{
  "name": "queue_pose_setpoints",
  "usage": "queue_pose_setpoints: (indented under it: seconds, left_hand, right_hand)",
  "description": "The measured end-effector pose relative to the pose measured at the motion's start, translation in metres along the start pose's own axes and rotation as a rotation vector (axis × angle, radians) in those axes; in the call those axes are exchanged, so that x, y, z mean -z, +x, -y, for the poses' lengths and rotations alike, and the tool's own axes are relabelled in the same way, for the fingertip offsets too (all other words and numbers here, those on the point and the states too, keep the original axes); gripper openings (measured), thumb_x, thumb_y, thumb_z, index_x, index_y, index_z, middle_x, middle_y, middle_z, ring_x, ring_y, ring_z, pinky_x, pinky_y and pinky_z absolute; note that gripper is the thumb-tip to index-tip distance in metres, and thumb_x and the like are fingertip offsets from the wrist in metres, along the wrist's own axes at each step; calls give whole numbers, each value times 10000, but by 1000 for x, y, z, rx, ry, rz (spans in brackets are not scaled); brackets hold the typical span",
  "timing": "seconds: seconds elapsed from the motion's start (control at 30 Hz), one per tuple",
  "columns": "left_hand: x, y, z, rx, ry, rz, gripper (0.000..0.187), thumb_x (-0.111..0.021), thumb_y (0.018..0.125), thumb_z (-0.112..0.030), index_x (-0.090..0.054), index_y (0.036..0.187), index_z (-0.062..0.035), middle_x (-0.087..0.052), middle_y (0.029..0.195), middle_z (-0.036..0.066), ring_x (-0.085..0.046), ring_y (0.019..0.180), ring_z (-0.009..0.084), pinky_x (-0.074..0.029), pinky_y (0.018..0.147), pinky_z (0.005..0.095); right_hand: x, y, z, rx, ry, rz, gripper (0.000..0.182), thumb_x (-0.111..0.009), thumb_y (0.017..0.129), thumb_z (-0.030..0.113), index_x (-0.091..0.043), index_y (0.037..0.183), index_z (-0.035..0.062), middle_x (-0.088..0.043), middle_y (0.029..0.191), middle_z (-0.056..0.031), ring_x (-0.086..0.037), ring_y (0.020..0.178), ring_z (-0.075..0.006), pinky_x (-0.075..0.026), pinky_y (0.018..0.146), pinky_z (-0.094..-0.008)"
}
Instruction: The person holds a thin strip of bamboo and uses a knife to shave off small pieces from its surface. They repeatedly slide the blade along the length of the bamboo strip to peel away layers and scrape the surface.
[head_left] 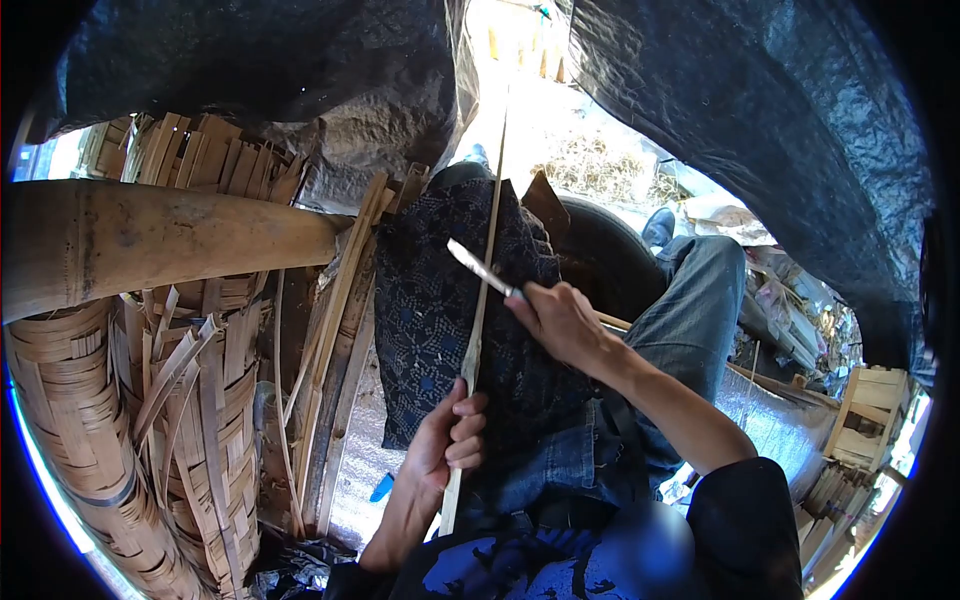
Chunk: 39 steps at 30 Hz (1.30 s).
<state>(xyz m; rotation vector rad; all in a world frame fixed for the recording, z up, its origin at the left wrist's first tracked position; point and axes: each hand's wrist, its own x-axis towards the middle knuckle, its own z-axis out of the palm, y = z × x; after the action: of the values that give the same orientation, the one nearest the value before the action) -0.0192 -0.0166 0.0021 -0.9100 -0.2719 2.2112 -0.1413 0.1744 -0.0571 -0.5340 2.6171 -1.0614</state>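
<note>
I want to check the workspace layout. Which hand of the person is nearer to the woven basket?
Left. The left hand grips the bamboo strip low down, closer to the woven basket. The right hand holds the knife farther away.

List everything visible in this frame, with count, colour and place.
bamboo strip: one, pale tan, long, running up from the lap, held low down
knife: one, metal blade, laid against the strip
patterned cloth: one, dark blue, over the left thigh
bamboo pole: one, thick, tan, lying across at left
woven bamboo baskets: several, tan, lower left
loose bamboo slats: many, tan, between baskets and leg
tarpaulin: dark, overhead
wooden crate: one, pale, far right
jeans: blue, both legs
left hand: grips the strip
right hand: holds the knife
</note>
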Motion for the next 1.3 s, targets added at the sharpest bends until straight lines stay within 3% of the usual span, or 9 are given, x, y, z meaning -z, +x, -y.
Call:
queue_pose_setpoints:
  seconds: [0.1, 0.33, 0.4, 0.63, 0.73, 0.97, 1.13, 1.17, 1.3]
  left_hand:
    - [8, -8, 15, 48, -255, 154, 357, -334, 972, -399, -385, 726, -147, -208, 483, -62, -168, 334, 37, -126, 314, 207]
    - [11, -3, 10, 34, -277, 233, 388, -314, 975, -404, -388, 707, -134, -242, 478, -48, -215, 326, 56, -190, 314, 203]
    - [8, -5, 11, -19, -81, 104, 408, -286, 977, -404, -392, 680, -145, -272, 448, -50, -267, 297, 58, -226, 297, 192]
    - [8, -9, 15, 30, -208, 172, 438, -298, 973, -420, -387, 644, -145, -327, 460, -18, -303, 299, 73, -256, 310, 212]
    - [9, -16, 23, 5, -136, 54, 442, -304, 970, -429, -376, 635, -150, -313, 449, -24, -292, 289, 65, -246, 305, 211]
    - [16, -36, 37, 11, -175, 94, 455, -307, 963, -451, -356, 616, -161, -288, 435, -40, -254, 282, 50, -219, 304, 201]
    - [13, -56, 44, -31, 70, -117, 459, -295, 959, -469, -342, 618, -166, -295, 447, -51, -262, 288, 48, -234, 329, 199]
    - [13, -58, 46, -35, 53, -113, 456, -289, 959, -472, -347, 626, -166, -301, 452, -51, -265, 288, 50, -249, 333, 200]
    - [21, -68, 55, -7, -63, 30, 452, -282, 964, -460, -365, 639, -157, -317, 462, -45, -276, 293, 56, -269, 339, 201]
  right_hand:
    - [4, 19, -10, -57, 18, -7, 431, -484, 924, 346, -523, 668, 2, -518, 500, -197, -560, 474, -369, -432, 434, -431]
    - [10, 6, -3, -36, 208, 64, 453, -452, 943, 320, -514, 637, -7, -477, 495, -211, -494, 431, -367, -387, 441, -426]
    - [12, -1, 2, -2, 212, 106, 457, -448, 945, 321, -513, 631, -5, -470, 488, -206, -484, 422, -363, -381, 438, -424]
    - [9, -2, 1, -12, 81, 103, 478, -461, 936, 346, -510, 614, -2, -489, 485, -197, -529, 450, -364, -416, 444, -424]
    - [11, 12, -10, -84, -65, 18, 479, -451, 940, 346, -530, 624, -5, -528, 517, -203, -561, 491, -369, -434, 462, -436]
    - [11, 28, -34, 30, 56, 80, 485, -439, 952, 310, -529, 608, -21, -490, 510, -218, -518, 453, -372, -385, 433, -433]
    - [15, 56, -38, 140, -7, 39, 397, -485, 938, 225, -521, 624, -15, -465, 520, -211, -474, 436, -358, -335, 430, -418]
    - [20, 64, -36, 15, -12, 130, 410, -487, 938, 223, -516, 605, -13, -468, 504, -196, -485, 426, -331, -351, 440, -412]
    - [24, 103, -58, -74, -50, 118, 462, -434, 960, 231, -514, 589, -33, -469, 508, -217, -516, 467, -323, -397, 477, -379]
